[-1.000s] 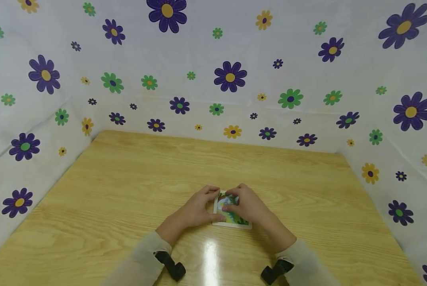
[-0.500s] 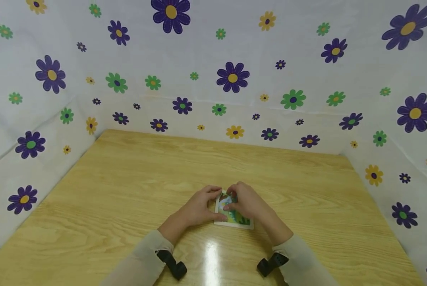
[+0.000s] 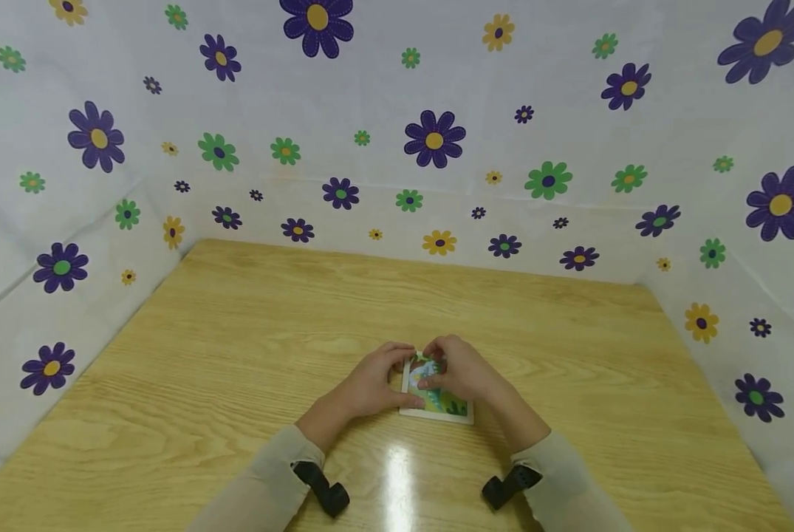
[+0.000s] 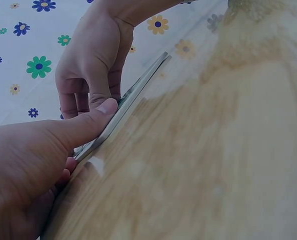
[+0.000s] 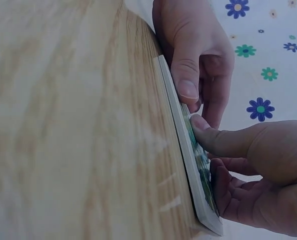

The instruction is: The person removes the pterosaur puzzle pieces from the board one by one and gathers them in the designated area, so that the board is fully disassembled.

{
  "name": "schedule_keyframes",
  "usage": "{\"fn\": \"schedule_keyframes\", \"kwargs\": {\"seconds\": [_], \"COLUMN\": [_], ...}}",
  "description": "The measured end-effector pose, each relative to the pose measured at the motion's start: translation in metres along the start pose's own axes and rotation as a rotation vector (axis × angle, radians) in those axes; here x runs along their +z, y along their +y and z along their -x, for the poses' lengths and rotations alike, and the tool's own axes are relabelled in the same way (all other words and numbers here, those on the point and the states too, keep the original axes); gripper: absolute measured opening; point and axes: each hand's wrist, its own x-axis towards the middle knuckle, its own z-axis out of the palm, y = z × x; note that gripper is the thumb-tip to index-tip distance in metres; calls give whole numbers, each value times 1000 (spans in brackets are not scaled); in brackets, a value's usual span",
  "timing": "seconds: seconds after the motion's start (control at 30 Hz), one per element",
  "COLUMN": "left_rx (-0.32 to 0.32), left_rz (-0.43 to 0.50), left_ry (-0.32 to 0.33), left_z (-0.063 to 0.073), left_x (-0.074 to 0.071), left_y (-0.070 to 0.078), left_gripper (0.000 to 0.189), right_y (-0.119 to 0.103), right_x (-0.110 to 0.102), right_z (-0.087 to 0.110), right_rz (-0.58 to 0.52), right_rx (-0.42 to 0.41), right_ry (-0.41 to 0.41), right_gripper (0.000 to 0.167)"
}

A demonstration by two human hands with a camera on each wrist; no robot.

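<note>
A small square picture board with a pale border lies on the table, its face printed green, blue and yellow. My left hand grips its left side, thumb on the near part and fingertips at the far left corner. Over the face, my right hand bends its fingers, with the thumb near the middle and the fingertips toward the far edge. The right wrist view shows the board edge-on, its face uneven under that thumb. I cannot tell whether the right fingers pinch a piece. In the left wrist view, the thumbs nearly meet.
Around the board spreads a wood-grain table. A white cloth printed with purple, green and yellow flowers hangs along its back and sides. Black wrist mounts sit at both sleeve cuffs.
The whole head view has shifted slightly. Both hands stay at the board, with only small movements of the right fingers and thumb over its face.
</note>
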Motion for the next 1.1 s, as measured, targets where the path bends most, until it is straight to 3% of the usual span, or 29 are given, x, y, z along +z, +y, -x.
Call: {"fn": "schedule_keyframes", "kwargs": {"seconds": [0.27, 0.4, 0.53, 0.9, 1.1], "left_rx": [1, -9, -17, -32, -40], "left_rz": [25, 23, 2, 4, 5], "left_ry": [20, 18, 15, -5, 1], "left_z": [2, 2, 1, -1, 0], "left_x": [-1, 0, 1, 2, -1], "left_y": [0, 0, 0, 1, 3], "left_gripper": [82, 85, 88, 86, 86], "right_y": [0, -2, -1, 10, 14], "right_x": [4, 5, 2, -3, -8], "right_z": [-2, -3, -1, 7, 13], "right_rz": [-23, -61, -166, -264, -427], "right_rx": [-67, -5, 74, 54, 142], "right_ry": [40, 65, 92, 103, 94], "right_gripper": [26, 21, 14, 19, 21]}}
